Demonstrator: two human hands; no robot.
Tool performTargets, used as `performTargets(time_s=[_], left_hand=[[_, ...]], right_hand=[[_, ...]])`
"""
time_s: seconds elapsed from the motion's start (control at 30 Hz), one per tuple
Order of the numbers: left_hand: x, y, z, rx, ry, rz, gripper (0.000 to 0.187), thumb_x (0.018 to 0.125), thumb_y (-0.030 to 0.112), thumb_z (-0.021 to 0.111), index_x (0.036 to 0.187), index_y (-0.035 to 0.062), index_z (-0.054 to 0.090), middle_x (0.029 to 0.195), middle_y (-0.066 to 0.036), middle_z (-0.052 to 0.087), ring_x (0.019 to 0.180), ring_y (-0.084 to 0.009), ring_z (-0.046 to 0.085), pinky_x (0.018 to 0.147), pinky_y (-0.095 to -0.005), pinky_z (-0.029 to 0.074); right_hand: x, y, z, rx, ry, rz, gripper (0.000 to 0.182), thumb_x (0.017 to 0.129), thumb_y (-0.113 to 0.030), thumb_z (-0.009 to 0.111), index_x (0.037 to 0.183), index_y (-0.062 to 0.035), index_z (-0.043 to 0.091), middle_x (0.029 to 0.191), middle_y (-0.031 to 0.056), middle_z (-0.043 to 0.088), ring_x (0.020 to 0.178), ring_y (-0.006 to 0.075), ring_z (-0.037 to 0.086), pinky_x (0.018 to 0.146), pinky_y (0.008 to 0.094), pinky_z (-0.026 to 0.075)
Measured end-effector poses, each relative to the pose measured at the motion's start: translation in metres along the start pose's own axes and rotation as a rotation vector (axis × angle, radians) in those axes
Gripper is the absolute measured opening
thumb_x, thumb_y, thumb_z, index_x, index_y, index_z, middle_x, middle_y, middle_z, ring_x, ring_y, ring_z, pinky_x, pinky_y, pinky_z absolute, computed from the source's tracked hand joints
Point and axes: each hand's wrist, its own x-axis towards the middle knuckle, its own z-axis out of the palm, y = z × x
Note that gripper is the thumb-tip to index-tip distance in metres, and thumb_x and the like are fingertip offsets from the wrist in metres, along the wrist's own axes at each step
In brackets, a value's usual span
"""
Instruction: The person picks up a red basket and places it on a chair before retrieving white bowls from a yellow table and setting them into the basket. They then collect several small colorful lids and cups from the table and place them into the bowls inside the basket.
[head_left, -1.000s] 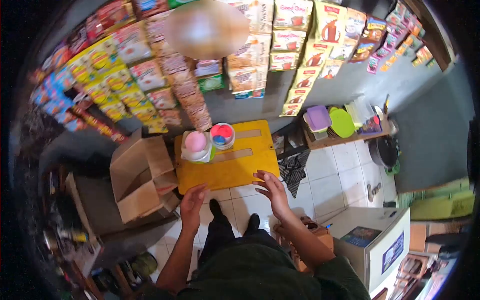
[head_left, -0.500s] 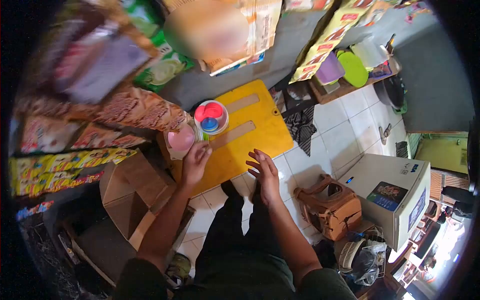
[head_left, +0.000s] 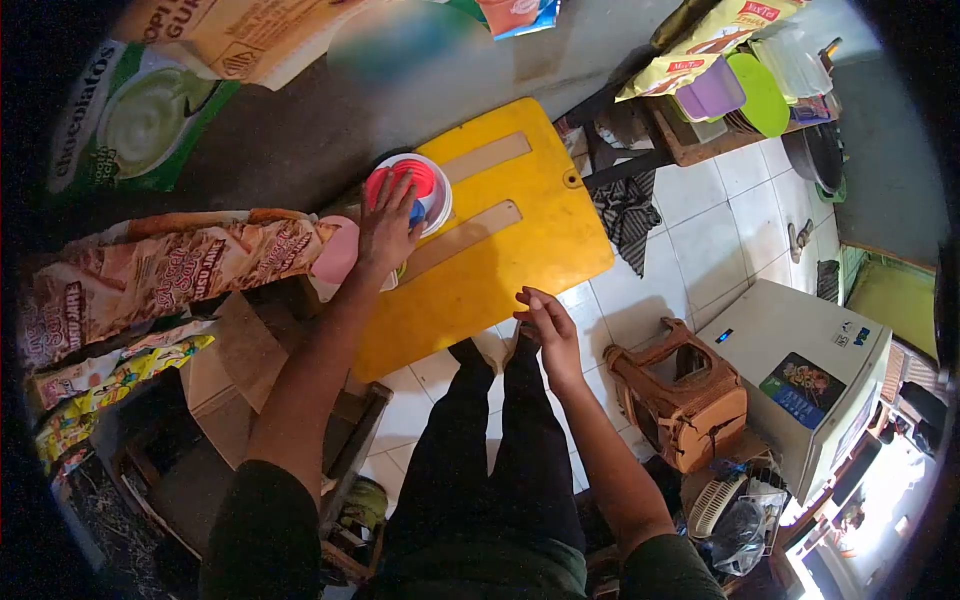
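A white tub [head_left: 444,208] stands on a yellow board [head_left: 555,225], with pinkish-red round plastic pieces [head_left: 422,180] and a blue piece [head_left: 417,212] inside. Over its left side lies my left hand [head_left: 388,228], fingers stretched apart across the red pieces; its fingertips partly hide them, and no firm grip shows. Beside that wrist is a container with a pink top [head_left: 337,250]. My right hand [head_left: 552,330] hovers off the front edge of the board, fingers loosely bent and holding nothing.
Hanging sachets [head_left: 180,265] and a cardboard box [head_left: 235,365] crowd the left. A brown bag [head_left: 680,395] and a white fridge-like box [head_left: 800,370] stand on the tiled floor at right. Plastic containers [head_left: 712,90] sit on a shelf at back right.
My left hand has moved forward from the board's near left side onto the red pieces in the tub. My right hand stays near the board's edge, its fingers more bent. The view has shifted.
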Motion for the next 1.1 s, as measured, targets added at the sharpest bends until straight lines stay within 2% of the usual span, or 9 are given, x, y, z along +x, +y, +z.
performTargets(time_s=[0.17,0.4,0.5,0.57,0.63,0.7,0.87,1.0,1.1], left_hand=[[-0.004,-0.002,-0.006,0.014,0.011,-0.009,0.049,0.078,0.027,0.067,0.118,0.0022,0.058,0.129,-0.009,0.046,0.128,-0.0297,0.039,0.111,-0.0555,0.022],[-0.013,-0.002,-0.024,-0.036,0.006,0.019,0.039,0.079,0.020,0.067,0.112,0.0002,0.061,0.125,-0.011,0.049,0.125,-0.0315,0.042,0.109,-0.0555,0.024],[-0.025,0.012,-0.035,-0.066,0.098,0.067,0.032,0.077,0.017,0.067,0.105,-0.0001,0.065,0.118,-0.010,0.053,0.120,-0.0293,0.048,0.106,-0.0490,0.033],[-0.040,0.024,-0.031,-0.511,0.122,-0.072,0.026,0.080,0.014,0.067,0.103,0.0018,0.067,0.114,-0.009,0.056,0.112,-0.0293,0.055,0.097,-0.0421,0.043],[-0.046,0.048,-0.055,-0.600,0.096,-0.072,0.024,0.081,0.013,0.067,0.102,0.0027,0.067,0.111,-0.009,0.058,0.107,-0.0285,0.058,0.092,-0.0390,0.045],[-0.054,0.065,-0.067,-0.694,0.069,-0.073,0.022,0.081,0.011,0.068,0.102,0.0036,0.068,0.109,-0.009,0.060,0.101,-0.0278,0.060,0.087,-0.0358,0.048],[-0.063,0.087,-0.073,-1.021,-0.057,-0.031,0.017,0.078,0.006,0.072,0.095,0.0010,0.069,0.099,-0.010,0.063,0.095,-0.0231,0.062,0.085,-0.0325,0.048],[-0.047,0.058,-0.047,-0.933,0.034,-0.110,0.011,0.083,0.010,0.067,0.091,0.0027,0.066,0.100,-0.009,0.064,0.096,-0.0265,0.062,0.083,-0.0350,0.049],[-0.019,0.011,-0.025,-0.538,0.257,-0.256,0.019,0.081,0.011,0.067,0.099,0.0054,0.063,0.102,-0.008,0.062,0.095,-0.0290,0.061,0.084,-0.0372,0.049]], right_hand=[[0.003,-0.002,-0.001,-0.055,-0.042,0.007,0.045,0.096,-0.040,0.052,0.126,-0.0057,0.055,0.121,0.0072,0.060,0.102,0.0177,0.059,0.089,0.0325,0.045],[0.008,-0.006,0.018,-0.106,-0.143,-0.010,0.042,0.097,-0.037,0.051,0.125,-0.0058,0.054,0.120,0.0075,0.061,0.103,0.0185,0.059,0.088,0.0333,0.044],[0.012,-0.006,0.023,-0.092,-0.173,-0.045,0.040,0.096,-0.032,0.054,0.126,-0.0055,0.053,0.121,0.0074,0.060,0.103,0.0189,0.059,0.089,0.0326,0.044],[0.021,0.005,0.023,-0.126,-0.164,-0.133,0.040,0.094,-0.028,0.058,0.127,-0.0052,0.052,0.121,0.0079,0.059,0.103,0.0189,0.059,0.088,0.0327,0.045],[0.024,0.002,0.028,-0.159,-0.152,-0.223,0.041,0.093,-0.024,0.061,0.127,-0.0049,0.052,0.122,0.0084,0.058,0.104,0.0189,0.058,0.087,0.0327,0.046],[0.015,-0.021,0.039,-0.304,0.004,-0.285,0.044,0.087,-0.014,0.067,0.127,-0.0053,0.051,0.123,0.0128,0.056,0.104,0.0234,0.059,0.089,0.0334,0.048],[0.033,-0.008,0.028,-0.339,-0.099,-0.424,0.029,0.087,-0.012,0.068,0.113,-0.0034,0.059,0.108,0.0115,0.063,0.095,0.0210,0.062,0.081,0.0294,0.050],[0.032,-0.003,0.022,-0.317,-0.119,-0.378,0.016,0.089,-0.013,0.066,0.100,-0.0006,0.063,0.090,0.0088,0.067,0.085,0.0160,0.063,0.079,0.0266,0.049],[0.026,0.001,0.013,-0.267,-0.103,-0.319,0.018,0.092,-0.014,0.063,0.100,0.0011,0.062,0.090,0.0083,0.065,0.085,0.0134,0.060,0.080,0.0261,0.048]])
